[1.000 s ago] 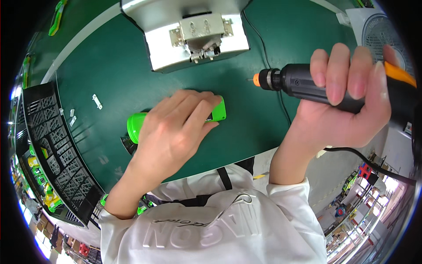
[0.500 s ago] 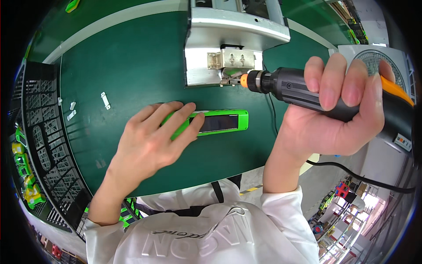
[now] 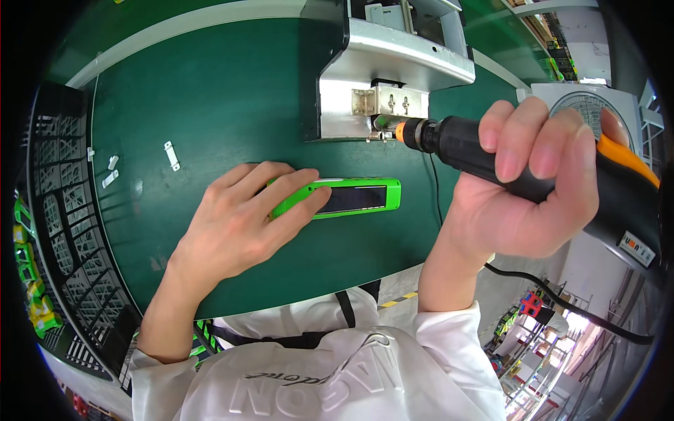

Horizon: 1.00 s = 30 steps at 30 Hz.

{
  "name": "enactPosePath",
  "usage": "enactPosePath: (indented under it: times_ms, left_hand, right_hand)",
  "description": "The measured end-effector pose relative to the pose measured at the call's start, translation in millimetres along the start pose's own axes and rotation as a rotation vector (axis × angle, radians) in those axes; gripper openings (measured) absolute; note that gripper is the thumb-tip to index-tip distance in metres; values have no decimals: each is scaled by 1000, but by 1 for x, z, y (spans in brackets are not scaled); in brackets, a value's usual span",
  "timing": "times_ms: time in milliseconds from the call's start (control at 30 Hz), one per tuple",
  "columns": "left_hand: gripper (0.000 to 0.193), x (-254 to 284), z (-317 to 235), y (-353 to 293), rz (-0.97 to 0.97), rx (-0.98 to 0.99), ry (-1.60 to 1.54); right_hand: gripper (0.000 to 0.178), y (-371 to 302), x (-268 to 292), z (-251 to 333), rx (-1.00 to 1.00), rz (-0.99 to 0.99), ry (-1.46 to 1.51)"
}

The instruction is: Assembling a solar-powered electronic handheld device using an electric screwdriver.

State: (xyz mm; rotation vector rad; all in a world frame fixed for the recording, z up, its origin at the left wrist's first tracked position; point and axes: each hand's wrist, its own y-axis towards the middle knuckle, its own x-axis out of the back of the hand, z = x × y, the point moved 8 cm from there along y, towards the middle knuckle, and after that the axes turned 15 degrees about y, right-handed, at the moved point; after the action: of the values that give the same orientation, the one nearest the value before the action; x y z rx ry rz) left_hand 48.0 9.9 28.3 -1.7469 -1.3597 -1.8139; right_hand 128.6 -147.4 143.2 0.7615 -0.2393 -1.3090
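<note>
Metal machine beyond green device (black crate left).

A hand could cross the far left of the tabletop, between the black crate and the metal fixture; small white pieces lie nearer the crate. The screwdriver in the right grip bars the right. Only a narrow lane separates the fixture from the green device under the left grip.
</note>
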Motion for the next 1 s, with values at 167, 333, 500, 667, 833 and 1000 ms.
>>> enactPosePath:
  times_ms: [167,333,500,667,833,1000]
  left_hand:
    - [39,1,0,-1,0,8,-12]
    - [38,-1,0,-2,-3,1,-6]
    - [37,-2,1,-2,-20,18,-28]
    - [36,0,2,-1,-22,22,-47]
    - [33,-1,2,1,-32,20,-54]
    - [29,3,2,4,-32,34,-77]
  right_hand:
    - [34,10,14,-6,-82,-51,136]
    - [30,12,10,-10,-107,-11,89]
    - [32,19,-4,-14,-108,-18,88]
    - [34,31,-13,-23,-186,-63,116]
    - [27,33,-15,-20,-127,-301,199]
    - [34,36,7,-33,-266,-72,183]
